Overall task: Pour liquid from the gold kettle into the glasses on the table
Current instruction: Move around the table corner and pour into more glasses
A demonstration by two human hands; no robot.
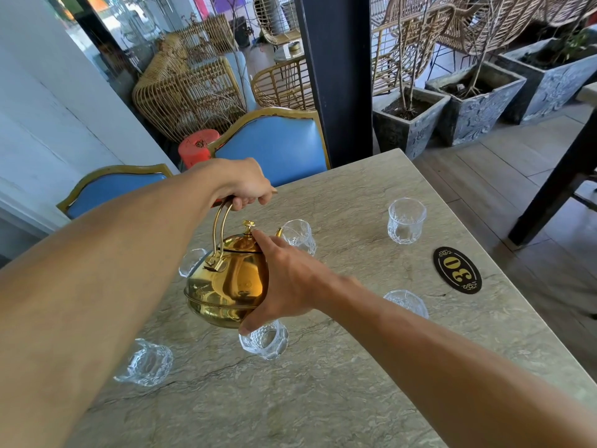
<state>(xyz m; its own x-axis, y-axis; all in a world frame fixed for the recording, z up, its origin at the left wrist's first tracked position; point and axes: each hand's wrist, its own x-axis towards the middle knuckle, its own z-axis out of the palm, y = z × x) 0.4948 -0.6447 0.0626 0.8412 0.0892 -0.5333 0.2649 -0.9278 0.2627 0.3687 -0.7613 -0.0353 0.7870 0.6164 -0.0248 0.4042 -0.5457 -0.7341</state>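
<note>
I hold the gold kettle (226, 282) in the air above the middle of the stone table (323, 399), tipped away from me. My left hand (240, 184) is curled tight round the top of its hoop handle (221, 221). My right hand (287, 286) is spread wide against the kettle's right side, the forefinger straight along the lid (240, 242) and the thumb under the base.

The spout (278, 232) sits just at the rim of the far middle glass (300, 236). I see no stream, and I cannot tell whether anything is in that glass. I judge the pouring to be at its start.

The far right glass (406, 220) looks empty. So do the near right glass (406, 302), the near middle glass (265, 339) just under my thumb, and the near left glass (145, 362). The far left glass (192, 261) is half hidden behind the kettle. That likely leaves all six to fill.

An oval plaque (457, 270) reading 30 lies at the right edge, and two blue chairs (274, 147) stand beyond the far side.
</note>
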